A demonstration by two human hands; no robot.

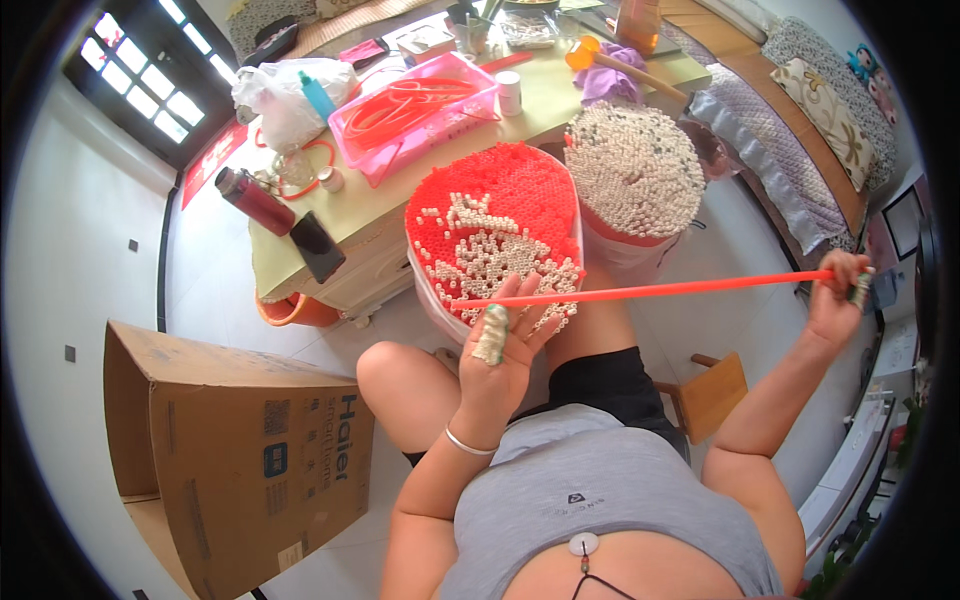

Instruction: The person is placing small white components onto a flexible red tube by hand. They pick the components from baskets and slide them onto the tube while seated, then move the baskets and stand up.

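Note:
A long thin red rod or tube (660, 292) stretches sideways over my lap. My right hand (840, 295) is closed around its far-right end, out to the side. The other end lies across the spread fingers of my left hand (505, 345), palm up; the thumb is wrapped in pale cloth or tape and sits by the rod. Just beyond my left fingers stands a white tub (425, 280), heaped with small red bead-like pieces (480, 175) and cream ones (500, 260). A second tub (640, 250) beside it holds cream bead-like pieces (630, 165) with some dark ones.
A green-topped table (400, 170) bears a pink basket (345, 125) of red cord, a dark red flask (255, 198), a white bag (290, 100) and a mallet (640, 80). At left stands a cardboard box (220, 430); at right, a small wooden stool (715, 395).

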